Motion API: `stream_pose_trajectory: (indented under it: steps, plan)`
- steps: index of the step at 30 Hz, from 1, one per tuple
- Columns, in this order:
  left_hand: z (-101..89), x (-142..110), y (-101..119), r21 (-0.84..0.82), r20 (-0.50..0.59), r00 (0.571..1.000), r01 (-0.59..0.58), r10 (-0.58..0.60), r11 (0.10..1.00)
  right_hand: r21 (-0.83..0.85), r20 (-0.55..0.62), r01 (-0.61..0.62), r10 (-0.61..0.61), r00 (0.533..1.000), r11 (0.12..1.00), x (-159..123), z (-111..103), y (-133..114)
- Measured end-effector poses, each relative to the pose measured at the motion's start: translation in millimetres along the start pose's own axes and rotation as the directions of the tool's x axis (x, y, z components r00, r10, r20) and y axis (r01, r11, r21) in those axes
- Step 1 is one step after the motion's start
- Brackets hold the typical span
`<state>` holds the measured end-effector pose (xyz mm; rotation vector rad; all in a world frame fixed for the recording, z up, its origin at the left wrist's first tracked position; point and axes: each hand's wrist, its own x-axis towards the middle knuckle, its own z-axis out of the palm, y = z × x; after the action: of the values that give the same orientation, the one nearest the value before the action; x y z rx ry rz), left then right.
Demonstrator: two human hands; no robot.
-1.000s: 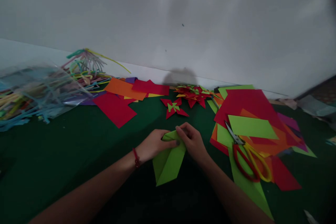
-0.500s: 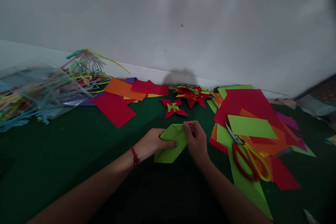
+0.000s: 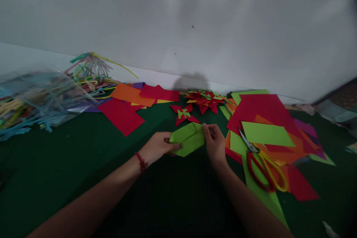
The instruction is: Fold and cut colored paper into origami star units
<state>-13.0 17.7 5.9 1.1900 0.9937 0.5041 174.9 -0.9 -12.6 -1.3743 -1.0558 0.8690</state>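
Bordered in the left of the frame by coloured strands (image 3: 96, 67) and a clear bag (image 3: 55, 93), near upper centre by a red-and-green paper flower (image 3: 183, 113), at right by scissors (image 3: 253, 148) lying across loose sheets (image 3: 259, 109). Angled in from both lower corners, with forearms converging toward the centre. Pinching folded green paper (image 3: 186, 141) at frame centre: thumb over its left end with the left hand (image 3: 157, 147), thumb and fingers gripping its right end with the right hand (image 3: 216, 143).

The bright green paper (image 3: 187, 142) is folded into an angular, elongated piece, a crease running along its face and a small fold near its higher right end, just below the frame's centre.
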Motion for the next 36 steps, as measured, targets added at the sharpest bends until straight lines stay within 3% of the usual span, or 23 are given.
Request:
stream_pose_trajectory:
  steps: [3,5,9,11,13,21,25,27,29,32,36]
  plan:
    - [-5.7,-1,6,0.086,-0.065,0.993,-0.094,0.1,0.992,-0.053,0.108,0.038,-0.032,0.994,0.998,9,-10,0]
    - [-10.1,-2,9,0.234,-0.121,0.972,-0.169,0.201,0.957,-0.086,0.179,0.059,-0.042,0.983,0.995,16,-17,-1]
    - [-13.5,-7,15,0.648,-0.206,0.858,-0.242,0.471,0.722,-0.102,0.287,0.034,-0.003,0.958,0.994,24,-31,-5]
    - [-12.4,-10,17,0.755,-0.19,0.809,-0.242,0.557,0.609,-0.073,0.33,0.014,0.011,0.944,0.997,26,-35,-7]
    - [-10.6,-12,18,0.78,-0.169,0.8,-0.249,0.576,0.574,-0.044,0.366,0.005,0.011,0.931,0.999,26,-37,-8]
    - [-7.4,-6,12,0.729,-0.211,0.818,-0.233,0.535,0.644,-0.151,0.367,0.071,-0.011,0.93,0.986,20,-35,-9]
    - [-9.8,-4,11,0.638,-0.212,0.885,-0.197,0.415,0.745,-0.14,0.392,0.068,-0.008,0.92,0.988,18,-34,-12]
    - [-12.0,-4,10,0.506,-0.168,0.937,-0.185,0.306,0.843,-0.124,0.417,0.054,0.003,0.909,0.991,17,-35,-13]
    - [-14.3,-3,10,0.338,-0.049,0.98,-0.166,0.194,0.926,-0.09,0.428,0.022,0.019,0.904,0.996,17,-36,-12]
    - [-15.7,-1,9,0.197,0.141,0.986,-0.112,0.085,0.974,0.001,0.438,-0.074,0.066,0.896,0.997,17,-36,-10]
    - [-7.9,0,6,0.149,0.096,0.992,-0.1,0.086,0.984,0.027,0.547,-0.2,0.153,0.823,0.979,12,-32,-12]
